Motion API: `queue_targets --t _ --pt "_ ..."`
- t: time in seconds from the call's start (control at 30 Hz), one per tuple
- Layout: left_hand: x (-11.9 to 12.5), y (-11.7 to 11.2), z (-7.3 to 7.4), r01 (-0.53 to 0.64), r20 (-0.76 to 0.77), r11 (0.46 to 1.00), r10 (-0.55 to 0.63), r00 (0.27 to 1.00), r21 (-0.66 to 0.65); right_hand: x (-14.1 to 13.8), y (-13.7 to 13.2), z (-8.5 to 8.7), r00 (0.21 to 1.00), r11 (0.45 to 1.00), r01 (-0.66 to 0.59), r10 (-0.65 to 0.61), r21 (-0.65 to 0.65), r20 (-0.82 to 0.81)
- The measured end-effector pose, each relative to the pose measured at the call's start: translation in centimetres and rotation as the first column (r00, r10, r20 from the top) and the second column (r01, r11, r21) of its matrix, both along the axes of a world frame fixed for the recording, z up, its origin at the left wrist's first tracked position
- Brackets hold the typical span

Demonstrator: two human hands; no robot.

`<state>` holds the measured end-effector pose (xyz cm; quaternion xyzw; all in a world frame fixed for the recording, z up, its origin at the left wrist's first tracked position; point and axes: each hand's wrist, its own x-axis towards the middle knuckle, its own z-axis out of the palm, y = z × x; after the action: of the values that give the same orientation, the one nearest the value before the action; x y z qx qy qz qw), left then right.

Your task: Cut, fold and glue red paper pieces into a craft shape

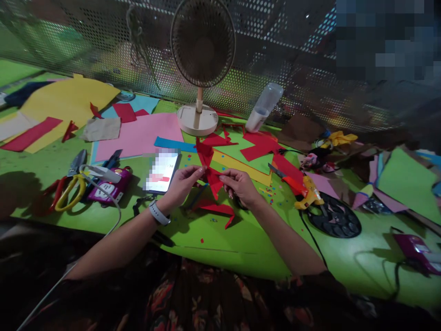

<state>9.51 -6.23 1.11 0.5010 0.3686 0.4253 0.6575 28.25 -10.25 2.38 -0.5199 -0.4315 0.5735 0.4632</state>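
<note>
Across my frame's middle I see a green tabletop (255, 236). At upper centre a desk fan (203, 49) stands, presumably for cooling. At centre, the left hand (183, 184) and right hand (243, 186) both pinch a red felt-like piece (214, 179), likely steadying it between them.

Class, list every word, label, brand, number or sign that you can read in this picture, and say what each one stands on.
":36" – on the lit screen of the phone; the rest there is masked or too blurred to read.
Left purple box – markings on its pale label, too small to read.
Right purple box – any print is too blurred to read.
No other text can be read.
</note>
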Motion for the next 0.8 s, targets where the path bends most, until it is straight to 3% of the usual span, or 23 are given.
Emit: queue_targets --t 0.13,0.23,0.33,0.4,0.5,0.57,0.67,0.8 --pt "0.0 -0.1 -0.1 0.137 -0.063 0.991 -0.137 0.989 0.004 0.1 0.3 -0.4 0.999 0.999 0.033 -0.032 0.022 -0.015" --pt "0.1 -0.2 -0.1 0.116 -0.101 0.992 -0.111 0.989 0.049 0.2 0.0 -0.3 0.999 0.997 0.053 -0.053 0.050 -0.001" --pt "0.0 -0.2 -0.2 0.061 -0.113 0.995 -0.053 0.992 0.074 0.7 -0.8 0.2 0.990 0.964 0.114 -0.131 0.239 0.058" --pt "-0.1 -0.1 -0.2 0.057 -0.095 0.996 -0.050 0.994 0.067 1.0 -1.3 0.5 0.980 0.927 -0.001 -0.075 0.376 0.186" --pt "-0.2 -0.1 -0.2 0.094 -0.059 0.995 -0.092 0.994 0.041 1.1 -1.4 0.2 0.904 0.862 -0.273 0.078 0.428 0.420" --pt "-0.1 -0.1 -0.2 0.100 -0.051 0.995 -0.099 0.994 0.030 0.9 -1.2 -0.2 0.896 0.835 -0.293 0.069 0.466 0.439" --pt "0.2 -0.2 -0.1 0.091 -0.031 0.996 -0.091 0.995 0.009 0.2 -0.8 -0.6 0.930 0.866 -0.208 0.031 0.455 0.366" --pt "0.4 -0.6 0.0 0.152 0.000 0.988 -0.152 0.988 -0.019 -0.5 -0.9 -0.2 0.937 0.957 -0.072 -0.032 0.281 0.347"
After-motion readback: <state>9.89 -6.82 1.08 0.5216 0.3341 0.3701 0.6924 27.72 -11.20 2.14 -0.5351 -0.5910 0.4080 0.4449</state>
